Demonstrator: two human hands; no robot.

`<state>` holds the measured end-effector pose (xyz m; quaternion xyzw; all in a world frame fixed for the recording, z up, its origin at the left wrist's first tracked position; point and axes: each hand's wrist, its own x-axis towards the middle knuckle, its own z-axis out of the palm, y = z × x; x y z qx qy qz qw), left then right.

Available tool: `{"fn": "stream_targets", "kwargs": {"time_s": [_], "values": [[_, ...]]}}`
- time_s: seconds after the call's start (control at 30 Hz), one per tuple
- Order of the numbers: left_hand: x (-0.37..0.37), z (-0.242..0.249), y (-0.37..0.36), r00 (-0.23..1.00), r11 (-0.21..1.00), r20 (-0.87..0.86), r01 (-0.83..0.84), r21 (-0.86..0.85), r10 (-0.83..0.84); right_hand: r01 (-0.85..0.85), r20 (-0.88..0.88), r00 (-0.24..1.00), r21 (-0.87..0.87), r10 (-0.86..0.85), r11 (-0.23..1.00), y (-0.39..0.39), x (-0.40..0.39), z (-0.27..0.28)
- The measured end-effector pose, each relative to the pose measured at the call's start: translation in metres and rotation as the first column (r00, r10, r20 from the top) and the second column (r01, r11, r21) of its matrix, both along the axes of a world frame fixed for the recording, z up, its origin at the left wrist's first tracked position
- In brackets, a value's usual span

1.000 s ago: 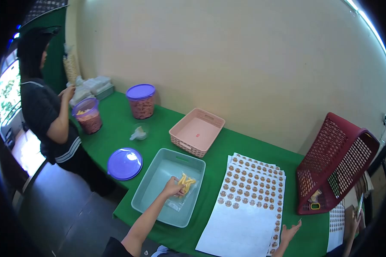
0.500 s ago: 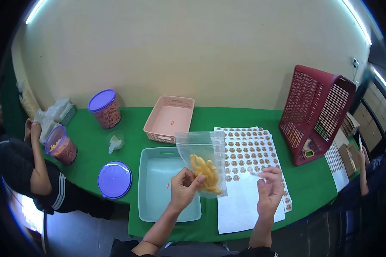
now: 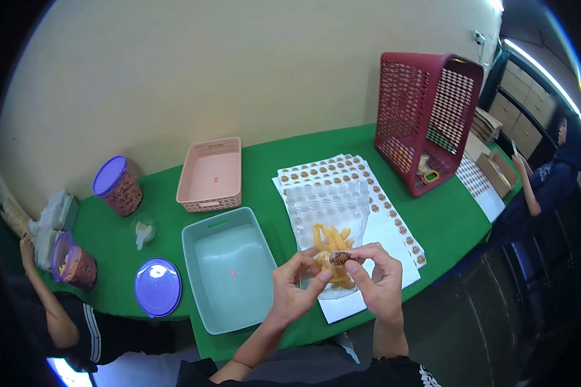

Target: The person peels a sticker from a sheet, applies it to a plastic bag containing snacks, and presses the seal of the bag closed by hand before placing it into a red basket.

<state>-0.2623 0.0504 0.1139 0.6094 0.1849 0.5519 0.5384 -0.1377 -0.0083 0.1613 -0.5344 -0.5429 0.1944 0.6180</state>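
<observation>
My left hand pinches the lower left side of a clear zip bag with yellow stick-shaped snacks inside. In my right hand, thumb and fingers hold a round brown sticker right at the front of the bag, over the snacks. Both hands' fingertips come close together there. Behind the bag, partly covered by it, lie white sheets of round stickers. To the left of my hands is a teal plastic tray with nothing in it.
A pink basket stands behind the tray; a tall maroon basket rises at the back right. Leftward are a purple-lidded jar, an open jar, a loose purple lid and a scoop. People work at both sides.
My right hand has moved left, bringing the sticker from above the sheets to the front of the bag. The bag now tilts flatter, and the camera view has turned right.
</observation>
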Motion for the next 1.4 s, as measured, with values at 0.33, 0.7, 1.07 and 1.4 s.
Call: {"fn": "stream_targets", "kwargs": {"time_s": [0.33, 0.7, 1.07, 1.4], "values": [[0.038, 0.031, -0.042, 0.986, 0.988, -0.097, 0.144, 0.061, -0.138, -0.028, 0.017, 1.0, 0.127, 0.026, 0.992, -0.059, 0.035, 0.009], [0.119, 0.038, -0.124, 0.955, 0.97, -0.19, 0.238, 0.041, -0.226, 0.067, 0.01, 0.998, 0.066, -0.068, 0.996, -0.157, 0.109, 0.002], [0.217, 0.024, -0.222, 0.915, 0.917, -0.093, 0.397, 0.044, -0.392, 0.292, -0.043, 0.956, 0.128, -0.289, 0.948, -0.268, 0.186, -0.016], [0.293, 0.01, -0.268, 0.808, 0.797, -0.122, 0.589, 0.135, -0.576, 0.659, 0.094, 0.71, 0.261, -0.698, 0.705, -0.319, 0.241, -0.039]]}}
